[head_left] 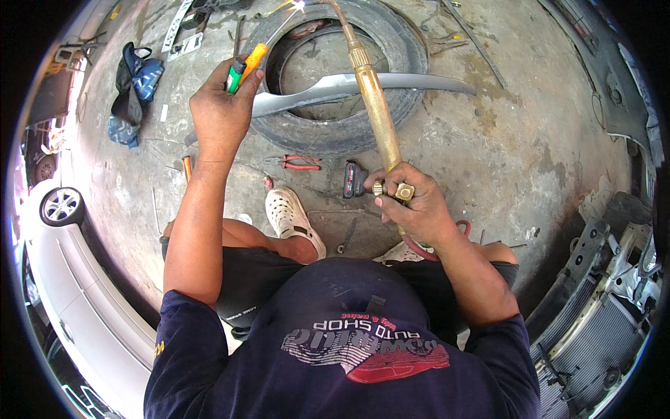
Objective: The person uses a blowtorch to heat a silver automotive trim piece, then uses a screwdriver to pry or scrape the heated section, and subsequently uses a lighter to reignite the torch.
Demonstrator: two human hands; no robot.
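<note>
through the head view i have two bare hands, well apart from each other and each closed on something. my left hand (225,105) grips a screwdriver with an orange plastic handle and thin metal shaft (255,60), together with a small green-and-black object, perhaps a lighter (235,75). my right hand (412,199) is wrapped around the lower end of a long brass gas torch with a bent copper-coloured neck (379,115), its fingers at a ridged brass valve knob (377,188).

the relation i judge everything turns on is where the two tools converge: the screwdriver's long axis slants up and rightward from the left hand, the torch's runs up and a little leftward from the right, and they close in on a white-hot bright spot (299,5) at the top edge. the left hand is the nearer one to it. i can't tell whether the tips touch, since the torch's end is cut off by the frame.

below lie a worn black rubber tyre (412,49) and, across it, a curved silver-grey strip (433,82), roughly crosswise to the torch.
</note>
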